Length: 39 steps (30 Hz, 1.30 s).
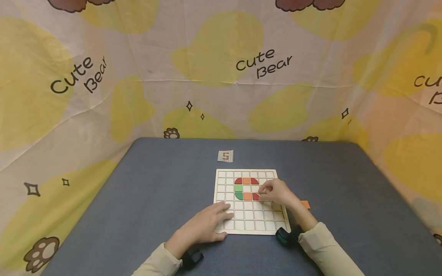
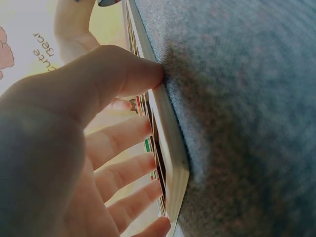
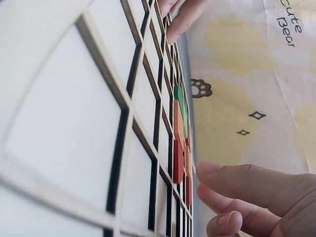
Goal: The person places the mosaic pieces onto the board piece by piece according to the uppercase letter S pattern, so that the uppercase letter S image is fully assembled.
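Note:
A pale wooden grid board lies on the table. Pieces on its upper part form a ring: two rounded red pieces at the top with an orange square between, a light green square, a rounded dark green piece, another orange square and a red piece. My right hand hovers at that lower red piece, fingers bent and apart with nothing visible between them. My left hand rests on the board's near left corner, thumb against the front edge, fingers spread over the grid.
A small card with a reddish figure on a grid lies behind the board. Beyond the board's right side an orange piece is partly hidden by my right wrist. A patterned cloth hangs behind the blue-grey table.

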Motion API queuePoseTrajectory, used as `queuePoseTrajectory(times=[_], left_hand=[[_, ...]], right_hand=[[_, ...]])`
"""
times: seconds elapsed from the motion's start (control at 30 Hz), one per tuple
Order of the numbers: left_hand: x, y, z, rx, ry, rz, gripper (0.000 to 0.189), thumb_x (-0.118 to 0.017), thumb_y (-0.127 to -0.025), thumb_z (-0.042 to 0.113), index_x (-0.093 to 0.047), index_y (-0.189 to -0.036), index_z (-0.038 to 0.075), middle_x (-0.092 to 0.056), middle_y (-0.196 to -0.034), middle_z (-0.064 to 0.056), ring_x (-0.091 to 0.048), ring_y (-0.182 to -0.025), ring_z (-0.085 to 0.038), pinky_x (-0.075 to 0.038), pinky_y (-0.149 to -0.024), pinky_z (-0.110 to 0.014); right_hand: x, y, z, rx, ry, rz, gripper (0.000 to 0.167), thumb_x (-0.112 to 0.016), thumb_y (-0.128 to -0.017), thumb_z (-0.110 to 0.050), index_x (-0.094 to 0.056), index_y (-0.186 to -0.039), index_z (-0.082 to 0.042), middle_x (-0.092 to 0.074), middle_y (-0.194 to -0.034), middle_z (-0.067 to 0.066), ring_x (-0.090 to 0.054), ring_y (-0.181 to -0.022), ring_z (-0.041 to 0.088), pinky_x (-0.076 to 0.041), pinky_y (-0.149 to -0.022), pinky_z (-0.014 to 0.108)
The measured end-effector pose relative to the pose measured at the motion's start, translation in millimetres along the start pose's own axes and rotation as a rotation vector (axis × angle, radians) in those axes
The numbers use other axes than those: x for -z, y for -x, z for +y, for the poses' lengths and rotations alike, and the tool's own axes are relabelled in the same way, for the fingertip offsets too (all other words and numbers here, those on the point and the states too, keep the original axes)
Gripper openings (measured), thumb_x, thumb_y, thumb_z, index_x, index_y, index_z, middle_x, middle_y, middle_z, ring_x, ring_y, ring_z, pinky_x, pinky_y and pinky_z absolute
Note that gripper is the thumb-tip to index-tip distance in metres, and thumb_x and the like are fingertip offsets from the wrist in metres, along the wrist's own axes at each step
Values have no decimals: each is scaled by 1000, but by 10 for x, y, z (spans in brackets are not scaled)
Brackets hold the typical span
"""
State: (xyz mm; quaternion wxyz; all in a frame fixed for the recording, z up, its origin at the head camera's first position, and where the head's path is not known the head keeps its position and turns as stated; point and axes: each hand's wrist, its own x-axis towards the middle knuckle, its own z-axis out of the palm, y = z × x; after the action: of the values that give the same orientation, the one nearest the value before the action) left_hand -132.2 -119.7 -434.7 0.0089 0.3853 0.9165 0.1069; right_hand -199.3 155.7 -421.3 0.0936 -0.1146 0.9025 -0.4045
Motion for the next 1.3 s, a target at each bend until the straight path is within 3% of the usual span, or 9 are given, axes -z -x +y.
queuePoseTrajectory(times=[0.53, 0.77, 1.3], left_hand=[[5, 4, -3, 29, 4, -33, 51, -68, -83, 34, -60, -131, 18, -52, -143, -7, -46, -138, -27, -40, -115, -38], [-1, 3, -1, 3, 1, -6, 50, -70, -82, 32, -62, -129, 16, -54, -141, -8, -48, -136, -28, -43, -112, -40], [16, 9, 4, -5, 2, 4, 50, -69, -82, 33, -61, -129, 16, -55, -141, -8, -49, -135, -29, -44, -111, -41]], right_hand=[[229, 193, 145, -38, -14, 12, 21, -75, -79, -12, -72, -93, 3, -46, -66, -1, -41, -65, 13, -33, -54, 23], [336, 281, 255, -33, -21, -11, 23, -74, -80, -12, -71, -96, 4, -42, -61, -4, -36, -53, 7, -31, -47, 20], [599, 503, 499, 107, 11, -74, 25, -77, -79, -17, -72, -96, 2, -46, -64, -7, -38, -55, -2, -32, -49, 17]])
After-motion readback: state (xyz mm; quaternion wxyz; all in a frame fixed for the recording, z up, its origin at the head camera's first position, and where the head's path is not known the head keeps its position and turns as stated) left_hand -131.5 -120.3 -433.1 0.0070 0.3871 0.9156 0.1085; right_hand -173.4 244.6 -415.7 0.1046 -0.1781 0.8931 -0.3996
